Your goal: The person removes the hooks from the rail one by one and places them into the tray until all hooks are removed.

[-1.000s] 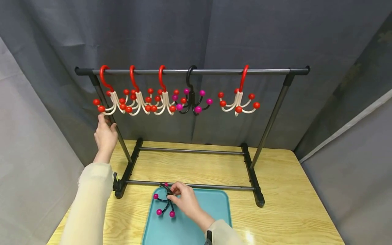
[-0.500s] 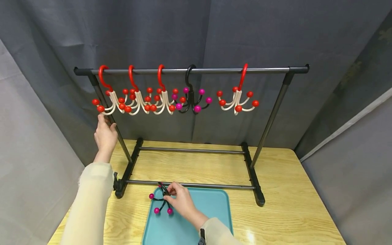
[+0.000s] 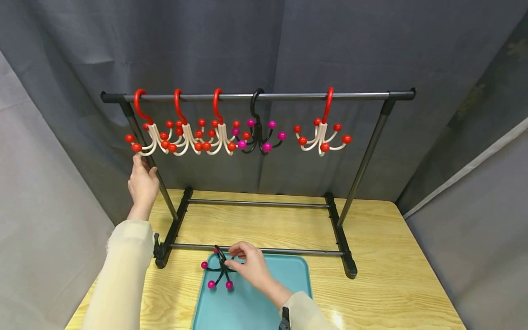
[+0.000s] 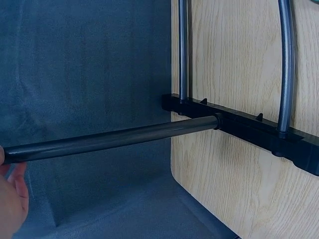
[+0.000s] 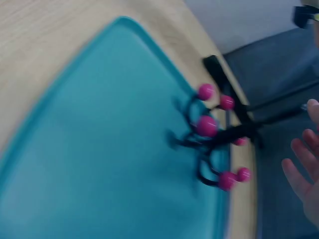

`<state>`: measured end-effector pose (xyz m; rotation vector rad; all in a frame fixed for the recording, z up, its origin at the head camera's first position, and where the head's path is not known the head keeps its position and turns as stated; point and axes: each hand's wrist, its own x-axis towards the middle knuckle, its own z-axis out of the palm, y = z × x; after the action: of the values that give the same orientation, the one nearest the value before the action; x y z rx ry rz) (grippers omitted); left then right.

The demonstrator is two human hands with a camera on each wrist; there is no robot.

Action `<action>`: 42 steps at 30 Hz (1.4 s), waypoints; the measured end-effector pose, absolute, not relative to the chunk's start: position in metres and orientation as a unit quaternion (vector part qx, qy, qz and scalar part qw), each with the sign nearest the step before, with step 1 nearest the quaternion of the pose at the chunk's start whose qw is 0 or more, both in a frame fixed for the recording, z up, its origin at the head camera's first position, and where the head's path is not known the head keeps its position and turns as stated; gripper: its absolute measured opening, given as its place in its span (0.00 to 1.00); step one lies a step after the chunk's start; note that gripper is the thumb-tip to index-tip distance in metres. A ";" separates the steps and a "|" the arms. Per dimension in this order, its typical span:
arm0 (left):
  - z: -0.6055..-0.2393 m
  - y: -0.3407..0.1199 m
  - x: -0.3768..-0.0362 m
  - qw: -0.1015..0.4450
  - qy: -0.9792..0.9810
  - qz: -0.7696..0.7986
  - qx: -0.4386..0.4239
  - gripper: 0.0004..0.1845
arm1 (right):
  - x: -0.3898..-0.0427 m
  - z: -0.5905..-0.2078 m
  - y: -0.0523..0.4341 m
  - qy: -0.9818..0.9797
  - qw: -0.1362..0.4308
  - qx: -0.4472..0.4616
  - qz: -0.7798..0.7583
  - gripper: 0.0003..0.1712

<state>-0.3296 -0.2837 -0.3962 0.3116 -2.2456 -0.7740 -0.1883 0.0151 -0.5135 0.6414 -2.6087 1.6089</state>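
The right hand (image 3: 249, 266) pinches the black multi-arm hook with magenta ball tips (image 3: 220, 270) at the teal plastic tray's (image 3: 288, 279) far-left corner; pickup seems underway, lifting next; the left hand (image 3: 142, 183) grips the black metal rack's upright (image 3: 162, 195) left of that tray.

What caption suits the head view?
Left hand grips the rack post; right hand touches a black hook on the teal tray.

Four white hooks with red balls (image 3: 181, 137) and a black hook with magenta balls (image 3: 259, 135) are hung high behind the wooden table (image 3: 392, 256); grey curtains (image 3: 288, 46) are seen behind.
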 end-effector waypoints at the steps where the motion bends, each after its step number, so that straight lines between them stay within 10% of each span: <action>1: -0.397 -0.283 -0.330 0.364 -0.873 -0.300 0.122 0.21 | -0.190 -0.508 0.020 -0.835 0.015 0.208 0.509 0.13; 25: -0.394 -0.280 -0.327 0.356 -0.873 -0.306 0.128 0.21 | -0.227 -0.363 0.110 -0.786 0.400 0.341 0.324 0.07; 42: -0.393 -0.280 -0.326 0.346 -0.875 -0.310 0.138 0.23 | -0.254 -0.268 0.151 -0.766 0.434 0.231 0.414 0.09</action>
<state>-0.3260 -0.2796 -0.3930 0.3582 -2.2704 -0.8048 -0.2537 0.1510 -0.2683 0.5742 -1.9088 1.0322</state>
